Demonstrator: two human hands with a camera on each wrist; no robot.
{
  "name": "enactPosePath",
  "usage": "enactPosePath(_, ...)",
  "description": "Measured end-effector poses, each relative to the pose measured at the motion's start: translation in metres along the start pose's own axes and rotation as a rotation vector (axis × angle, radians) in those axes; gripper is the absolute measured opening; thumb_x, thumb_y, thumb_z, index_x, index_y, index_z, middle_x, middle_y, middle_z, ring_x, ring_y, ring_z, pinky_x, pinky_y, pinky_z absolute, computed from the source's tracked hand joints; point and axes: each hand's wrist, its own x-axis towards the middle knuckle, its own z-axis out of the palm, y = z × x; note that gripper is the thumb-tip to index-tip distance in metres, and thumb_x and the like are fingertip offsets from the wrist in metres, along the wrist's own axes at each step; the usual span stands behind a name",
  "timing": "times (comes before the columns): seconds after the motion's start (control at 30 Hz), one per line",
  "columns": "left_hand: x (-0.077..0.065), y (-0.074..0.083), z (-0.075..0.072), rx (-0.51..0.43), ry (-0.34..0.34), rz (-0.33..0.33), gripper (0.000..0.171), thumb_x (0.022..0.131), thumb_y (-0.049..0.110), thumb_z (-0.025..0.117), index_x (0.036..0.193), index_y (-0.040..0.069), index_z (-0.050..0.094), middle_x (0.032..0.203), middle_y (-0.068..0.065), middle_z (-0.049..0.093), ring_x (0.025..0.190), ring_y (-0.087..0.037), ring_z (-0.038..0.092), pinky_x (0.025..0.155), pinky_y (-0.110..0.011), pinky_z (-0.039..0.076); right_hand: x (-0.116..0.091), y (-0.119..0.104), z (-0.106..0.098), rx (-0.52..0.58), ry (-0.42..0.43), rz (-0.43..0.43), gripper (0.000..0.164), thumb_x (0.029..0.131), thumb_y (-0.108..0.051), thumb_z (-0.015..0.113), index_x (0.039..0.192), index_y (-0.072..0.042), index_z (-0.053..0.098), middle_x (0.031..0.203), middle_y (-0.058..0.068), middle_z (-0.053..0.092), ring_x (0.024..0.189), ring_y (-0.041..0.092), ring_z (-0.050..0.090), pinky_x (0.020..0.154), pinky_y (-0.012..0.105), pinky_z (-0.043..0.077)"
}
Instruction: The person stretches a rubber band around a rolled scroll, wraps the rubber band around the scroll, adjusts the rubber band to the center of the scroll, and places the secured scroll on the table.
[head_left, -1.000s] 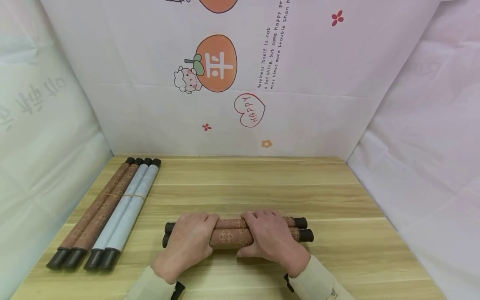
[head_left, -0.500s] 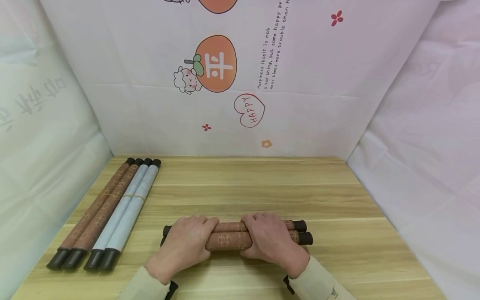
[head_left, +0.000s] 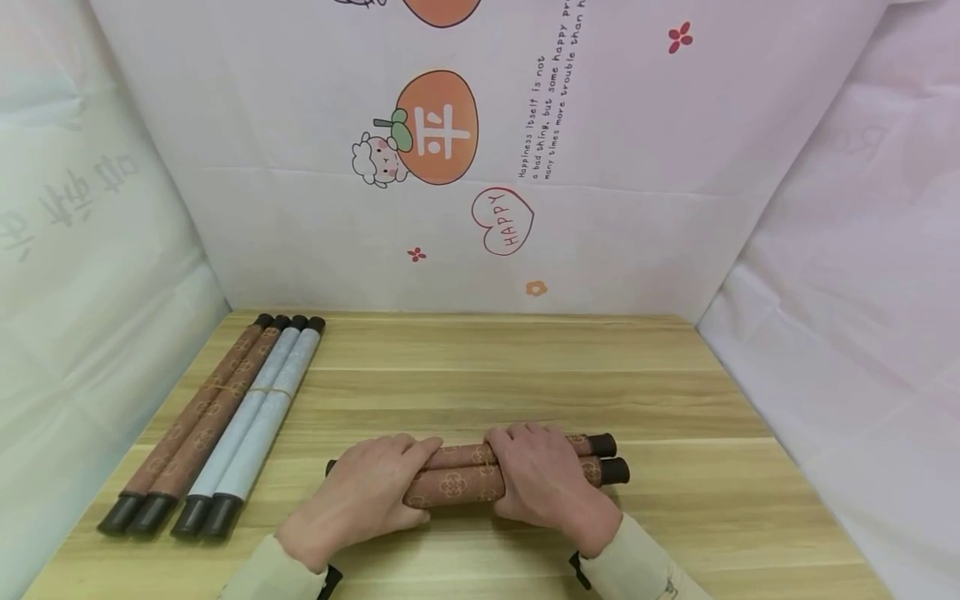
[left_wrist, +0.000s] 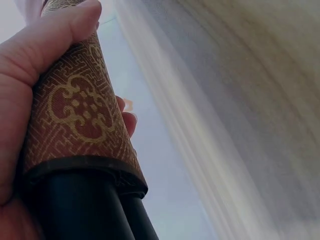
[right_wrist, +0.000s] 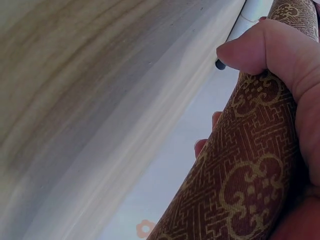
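Note:
Side by side near the table's front lie two brown scrolls (head_left: 455,484) with gold flower patterns and black end caps. Both hands grip this pair together. My left hand (head_left: 367,487) wraps its left part and hides most of the left caps; in the left wrist view the thumb bends over the patterned roll (left_wrist: 82,107) and fingertips show on the far side. My right hand (head_left: 543,479) holds the pair right of the middle, leaving the right caps exposed. The right wrist view has its thumb across the patterned surface (right_wrist: 252,185), with fingertips behind. A thin cord crosses the pair beside this hand.
At the left of the wooden table (head_left: 510,375) lie two more brown scrolls (head_left: 197,433) beside two pale blue scrolls (head_left: 251,433), aligned and slanting, with cord round their middles. White cloth walls (head_left: 600,250) stand at the back and both sides.
My left hand has shifted left and slightly nearer along the scrolls, covering more of the left caps. The pair now slants a little, its left end nearer. The right hand has barely moved.

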Motion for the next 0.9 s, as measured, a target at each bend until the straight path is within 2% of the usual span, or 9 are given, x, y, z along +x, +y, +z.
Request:
enactPosePath(0.4, -0.009, -0.003, 0.0, -0.011, 0.04, 0.027, 0.084, 0.077, 0.055, 0.087, 0.145, 0.013, 0.059, 0.122, -0.004, 0.072, 0.099, -0.022, 0.071, 0.083, -0.042, 0.06, 0.006, -0.003, 0.001, 0.011, -0.005, -0.024, 0.058, 0.063, -0.037, 0.089, 0.112, -0.022, 0.063, 0.096, -0.001, 0.07, 0.087, 0.023, 0.068, 0.076, 0.044, 0.055)
enactPosePath(0.63, -0.014, -0.005, -0.003, -0.02, 0.056, 0.045, 0.081, 0.081, 0.053, 0.085, 0.146, 0.011, 0.059, 0.125, -0.005, 0.072, 0.105, -0.022, 0.071, 0.088, -0.043, 0.059, 0.008, -0.002, 0.002, 0.01, -0.006, -0.047, 0.073, 0.064, -0.039, 0.088, 0.13, -0.018, 0.063, 0.109, 0.004, 0.073, 0.1, 0.026, 0.07, 0.088, 0.048, 0.057)
enactPosePath(0.8, -0.014, -0.006, -0.003, -0.039, 0.038, 0.049, 0.079, 0.086, 0.055, 0.08, 0.148, 0.011, 0.057, 0.129, -0.006, 0.07, 0.11, -0.022, 0.07, 0.092, -0.045, 0.058, 0.008, 0.0, 0.002, 0.027, -0.002, -0.054, 0.068, 0.064, -0.039, 0.089, 0.125, -0.02, 0.065, 0.11, 0.002, 0.073, 0.103, 0.026, 0.07, 0.094, 0.05, 0.056)
enactPosePath(0.9, -0.014, -0.006, -0.003, -0.031, 0.036, 0.044, 0.08, 0.087, 0.055, 0.079, 0.148, 0.01, 0.056, 0.13, -0.006, 0.07, 0.112, -0.023, 0.07, 0.092, -0.046, 0.058, 0.009, 0.003, 0.002, 0.002, 0.05, -0.07, 0.066, 0.064, -0.039, 0.089, 0.123, -0.02, 0.066, 0.109, 0.002, 0.073, 0.102, 0.025, 0.07, 0.093, 0.049, 0.056)
